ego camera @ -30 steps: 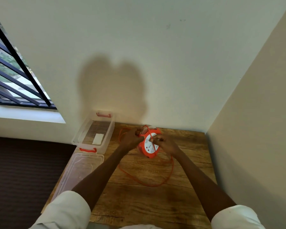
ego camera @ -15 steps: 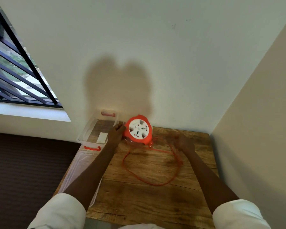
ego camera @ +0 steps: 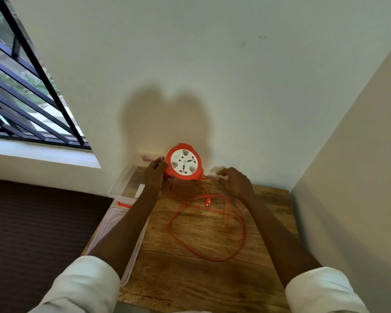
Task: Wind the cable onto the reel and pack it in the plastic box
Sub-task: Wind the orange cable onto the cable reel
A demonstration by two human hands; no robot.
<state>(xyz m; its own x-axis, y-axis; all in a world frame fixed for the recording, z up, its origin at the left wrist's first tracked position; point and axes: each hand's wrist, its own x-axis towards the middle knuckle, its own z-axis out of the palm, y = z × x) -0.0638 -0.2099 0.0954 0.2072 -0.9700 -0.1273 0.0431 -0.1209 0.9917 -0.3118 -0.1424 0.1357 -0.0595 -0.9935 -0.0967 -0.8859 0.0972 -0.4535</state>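
An orange cable reel point(ego camera: 183, 163) with a white socket face is tilted up at the far edge of the wooden table point(ego camera: 203, 267). My left hand point(ego camera: 154, 173) grips its left rim. Loose orange cable point(ego camera: 212, 245) trails from the reel in wide loops over the table, and its plug point(ego camera: 208, 202) lies near the middle. My right hand point(ego camera: 234, 181) hovers to the right of the reel with fingers spread and holds nothing. The clear plastic box point(ego camera: 122, 185) stands at the table's far left, partly hidden by my left arm.
The box's clear lid point(ego camera: 113, 231) lies flat along the table's left edge. Walls close in behind and to the right of the table. A barred window point(ego camera: 20, 91) is at the left, with dark floor below it.
The reel has been lifted and turned so its socket face shows. My right hand let go of the reel and cable and moved right. More cable now lies loose on the table.
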